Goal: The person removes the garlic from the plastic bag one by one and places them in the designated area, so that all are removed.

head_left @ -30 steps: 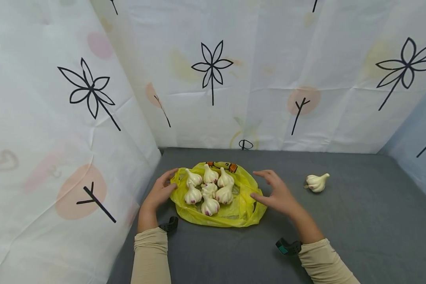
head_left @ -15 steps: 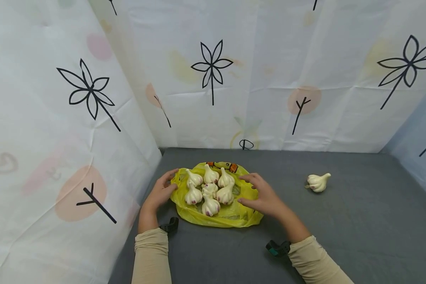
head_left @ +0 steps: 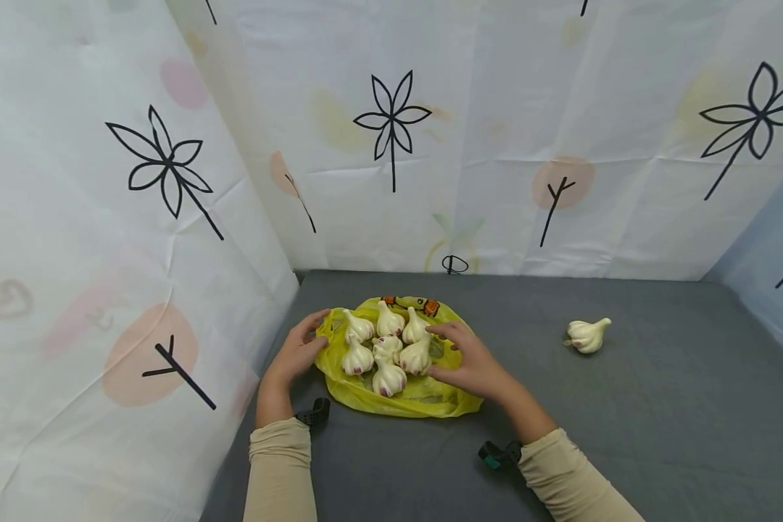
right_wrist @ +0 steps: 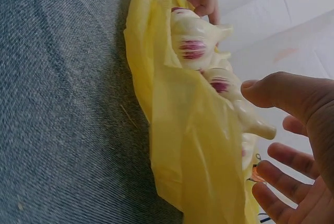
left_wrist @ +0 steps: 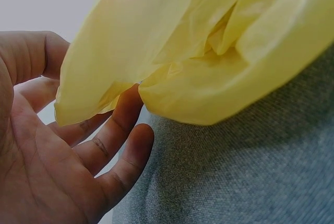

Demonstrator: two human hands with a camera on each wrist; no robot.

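Several white garlic bulbs (head_left: 388, 349) with purple streaks lie clustered in a spread-out yellow plastic bag (head_left: 381, 406). My left hand (head_left: 296, 351) holds the bag's left edge; in the left wrist view the thin plastic (left_wrist: 209, 88) covers some of its fingertips. Over the bag's right side, my right hand (head_left: 466, 366) has thumb and fingers spread around the rightmost garlic bulb (head_left: 415, 357). In the right wrist view, the thumb tip overlaps a bulb (right_wrist: 253, 119) while the other fingers stand apart from it.
A single garlic bulb (head_left: 587, 336) lies on the grey tabletop (head_left: 659, 406) to the right. White patterned cloth (head_left: 496, 145) hangs behind the table and along its left side. An orange-and-black print (head_left: 431, 307) marks the bag's far edge.
My right hand has moved left from the bag's right edge to the rightmost garlic bulb. The left hand stays at the bag's left edge.
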